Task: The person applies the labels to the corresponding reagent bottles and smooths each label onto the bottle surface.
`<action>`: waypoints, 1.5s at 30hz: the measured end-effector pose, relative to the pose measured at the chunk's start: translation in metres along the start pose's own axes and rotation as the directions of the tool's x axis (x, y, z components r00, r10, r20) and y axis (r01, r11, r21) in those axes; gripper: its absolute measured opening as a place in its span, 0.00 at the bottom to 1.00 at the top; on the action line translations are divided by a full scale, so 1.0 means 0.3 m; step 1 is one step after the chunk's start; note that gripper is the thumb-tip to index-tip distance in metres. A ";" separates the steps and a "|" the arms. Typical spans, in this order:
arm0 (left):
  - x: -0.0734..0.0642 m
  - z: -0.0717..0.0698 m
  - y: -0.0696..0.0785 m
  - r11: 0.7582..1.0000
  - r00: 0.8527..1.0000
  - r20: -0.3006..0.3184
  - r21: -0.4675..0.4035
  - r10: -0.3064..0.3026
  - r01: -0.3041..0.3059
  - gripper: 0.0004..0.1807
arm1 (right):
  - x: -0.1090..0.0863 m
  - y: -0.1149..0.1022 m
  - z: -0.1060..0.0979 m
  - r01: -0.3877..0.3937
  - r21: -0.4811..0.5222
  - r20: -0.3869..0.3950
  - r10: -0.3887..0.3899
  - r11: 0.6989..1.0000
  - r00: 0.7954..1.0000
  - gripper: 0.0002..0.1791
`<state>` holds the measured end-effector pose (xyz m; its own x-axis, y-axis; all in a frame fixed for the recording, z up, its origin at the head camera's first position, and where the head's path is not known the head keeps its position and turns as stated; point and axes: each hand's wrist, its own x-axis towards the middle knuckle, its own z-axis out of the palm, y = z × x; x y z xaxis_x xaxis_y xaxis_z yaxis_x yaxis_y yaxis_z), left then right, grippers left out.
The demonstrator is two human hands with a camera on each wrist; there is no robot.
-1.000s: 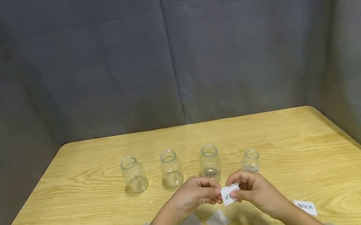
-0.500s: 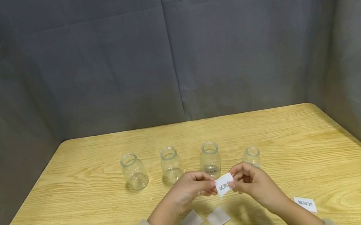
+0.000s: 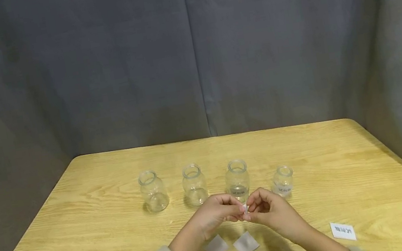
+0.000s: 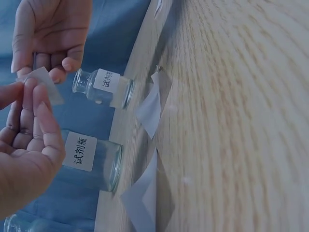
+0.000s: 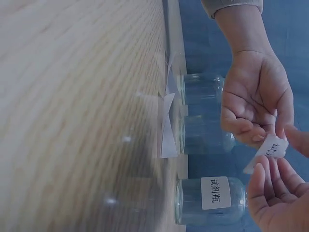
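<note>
Both hands meet over the near middle of the table, holding a small white label [image 3: 245, 209] printed with dark characters. My left hand [image 3: 215, 215] pinches its left edge between thumb and fingers. On its other side, my right hand [image 3: 274, 215] pinches the label too. In the right wrist view the label [image 5: 271, 147] looks bent, and fingers cover part of its print. Just beyond the hands stand a glass jar [image 3: 237, 177] and a smaller glass bottle [image 3: 283, 179], each bearing a similar label. Below the hands, two white slips [image 3: 216, 246] lie on the table.
Two unlabelled glass jars [image 3: 153, 191] stand upright to the left, in a row with the labelled ones. Another printed label [image 3: 343, 231] lies flat at the right, near my right forearm. A grey curtain [image 3: 190, 57] surrounds the wooden table [image 3: 85, 240] at back and sides.
The label has turned from showing its printed face to being nearly edge-on in the head view. My right hand has moved left, so the two hands' fingertips are closer together.
</note>
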<state>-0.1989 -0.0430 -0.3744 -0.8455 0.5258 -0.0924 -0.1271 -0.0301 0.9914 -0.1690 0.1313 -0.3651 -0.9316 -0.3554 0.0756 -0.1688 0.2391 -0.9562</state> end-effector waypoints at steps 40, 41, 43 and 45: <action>-0.093 -0.110 -0.019 0.999 0.999 -0.012 0.038 -0.038 0.039 0.08 | 0.002 0.020 0.012 0.125 0.055 0.099 -0.130 0.991 0.987 0.11; -0.098 -0.113 -0.021 0.998 0.999 -0.012 0.043 -0.042 0.042 0.08 | 0.002 0.020 0.015 0.122 0.052 0.101 -0.127 0.991 0.987 0.11; -0.108 -0.123 -0.022 0.997 0.999 -0.012 0.060 -0.043 0.044 0.09 | 0.003 0.019 0.022 0.112 0.051 0.121 -0.117 0.992 0.986 0.10; -0.119 -0.134 -0.021 0.997 0.999 -0.015 0.070 -0.043 0.044 0.10 | 0.009 0.015 0.031 0.104 0.036 0.142 -0.109 0.994 0.984 0.10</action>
<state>-0.1887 -0.0957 -0.3810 -0.8471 0.5135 -0.1367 -0.1279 0.0527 0.9904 -0.1691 0.1230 -0.3719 -0.8527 -0.5037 0.1382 -0.2534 0.1676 -0.9527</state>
